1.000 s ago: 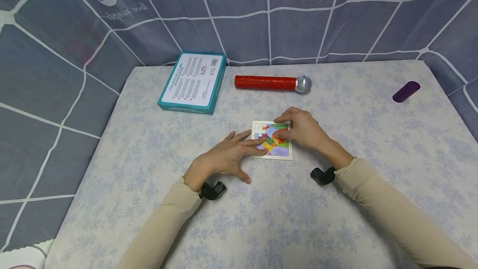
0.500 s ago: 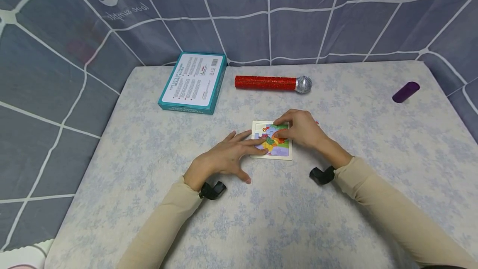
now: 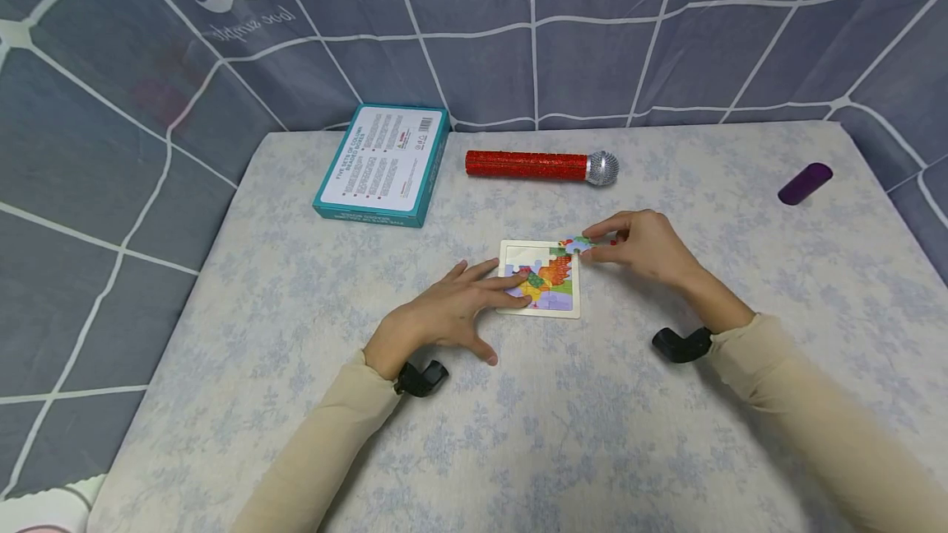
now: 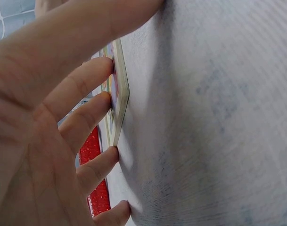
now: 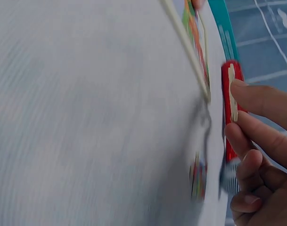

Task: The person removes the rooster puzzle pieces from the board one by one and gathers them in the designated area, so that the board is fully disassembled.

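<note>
Cream-rimmed square wooden-looking puzzle tray (image 3: 524, 254) is lying flat on the blue-flowered white cloth (image 3: 518, 451) in front of you, partly filled with a colourful bird picture and bare toward its top left. Your left hand (image 3: 448, 311) is spread wide and grips nothing: two fingertips rest on the picture, and the left wrist cam adds a third touching the tray's edge. Your right hand (image 3: 648, 249) pinches a flat blue-and-green jigsaw piece (image 3: 578, 245) at the tray's top right corner. From your head cam it just overlaps that corner, but the right wrist cam has it edge-on, lifted clear of the cloth. That one also catches a blurry multicoloured stack of pieces (image 5: 198, 179), mostly hidden in the head view. The red glittery microphone (image 3: 526, 164) lies beyond the tray.
</note>
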Tool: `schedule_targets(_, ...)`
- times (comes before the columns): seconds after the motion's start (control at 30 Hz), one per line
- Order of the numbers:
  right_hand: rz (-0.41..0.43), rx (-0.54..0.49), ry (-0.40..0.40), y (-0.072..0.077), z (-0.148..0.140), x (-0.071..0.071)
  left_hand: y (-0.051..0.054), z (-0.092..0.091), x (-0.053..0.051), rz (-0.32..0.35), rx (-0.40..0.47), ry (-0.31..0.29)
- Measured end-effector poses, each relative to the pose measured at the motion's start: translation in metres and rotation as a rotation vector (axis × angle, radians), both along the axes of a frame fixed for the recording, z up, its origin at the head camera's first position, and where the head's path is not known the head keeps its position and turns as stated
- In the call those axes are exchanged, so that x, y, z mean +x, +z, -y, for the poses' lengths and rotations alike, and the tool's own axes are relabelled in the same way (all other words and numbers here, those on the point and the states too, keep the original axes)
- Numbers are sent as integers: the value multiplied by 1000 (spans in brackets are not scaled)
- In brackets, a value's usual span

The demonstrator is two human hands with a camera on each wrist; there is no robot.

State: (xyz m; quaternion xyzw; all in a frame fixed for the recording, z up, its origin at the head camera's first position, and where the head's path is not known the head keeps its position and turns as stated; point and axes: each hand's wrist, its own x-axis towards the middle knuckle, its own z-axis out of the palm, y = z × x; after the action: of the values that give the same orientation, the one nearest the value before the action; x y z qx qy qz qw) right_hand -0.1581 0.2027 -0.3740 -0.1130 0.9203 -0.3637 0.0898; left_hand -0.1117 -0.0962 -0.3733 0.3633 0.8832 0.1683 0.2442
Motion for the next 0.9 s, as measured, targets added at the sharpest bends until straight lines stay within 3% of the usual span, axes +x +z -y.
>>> schedule_targets(0.27, 35, 38, -95, 1, -47, 5, 0, 0, 1, 0, 4, 3)
schedule_targets(0.43, 40, 73, -101, -3, -71, 8, 1, 0, 2, 0, 3, 6)
schedule_targets(0.9, 27, 105, -87, -6, -94, 11, 1, 0, 1, 0, 3, 10)
